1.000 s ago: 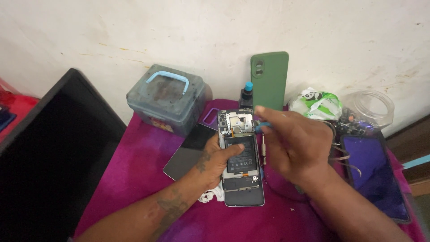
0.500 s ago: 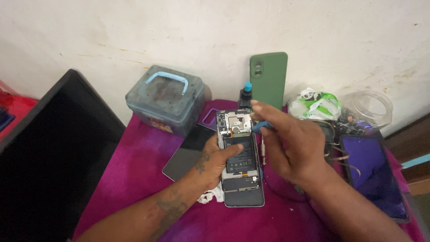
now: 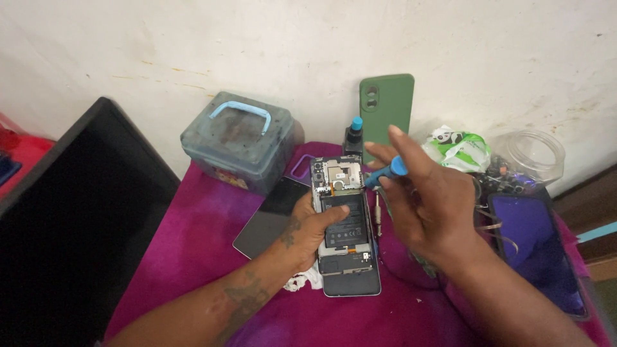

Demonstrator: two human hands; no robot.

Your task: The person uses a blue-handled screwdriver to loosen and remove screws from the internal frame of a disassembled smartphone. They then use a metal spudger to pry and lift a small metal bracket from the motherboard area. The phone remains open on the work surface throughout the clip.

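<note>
Person is working on an opened phone (image 3: 345, 225) lying back-off on the magenta cloth (image 3: 193, 244), mid-table. Left hand (image 3: 308, 231) is pressing on it, thumb across the battery, fingers curled round its left edge. Right hand (image 3: 424, 205) is pinching a blue-handled screwdriver (image 3: 384, 172), tip at the upper board; remaining fingers are splayed. Looks like the screw-removal stage; next move needs the tip seated square. Room is tight: green case (image 3: 387, 112) and small bottle (image 3: 353, 136) just behind, grey box (image 3: 241, 151) left, purple phone (image 3: 536, 247) right.

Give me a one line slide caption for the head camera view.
Left hand steadies an opened phone on a magenta cloth while the right hand holds a blue-handled screwdriver at its upper part.
</note>
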